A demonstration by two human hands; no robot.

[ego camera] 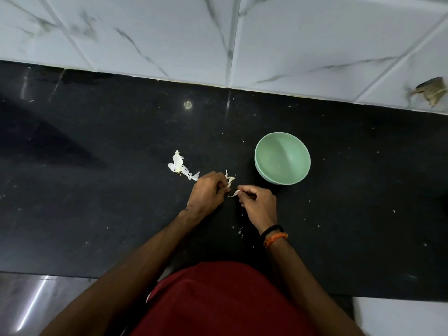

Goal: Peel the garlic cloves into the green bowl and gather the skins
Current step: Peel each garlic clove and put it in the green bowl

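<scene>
My left hand point(207, 194) grips a partly peeled garlic piece point(229, 180) over the black counter; papery skin sticks up from its fingers. My right hand point(258, 202) pinches a small garlic clove point(234, 193) between thumb and fingertips, close to the left hand. The green bowl point(282, 161) stands just beyond and right of my right hand, and I see nothing inside it. A pile of white garlic skins point(180, 167) lies on the counter to the left of my left hand.
The black stone counter point(97, 190) carries scattered skin flecks around my hands. A white marble-tiled wall point(218, 40) rises behind it. A brownish object point(431, 92) sits at the far right against the wall. The counter's front edge runs near my red shirt.
</scene>
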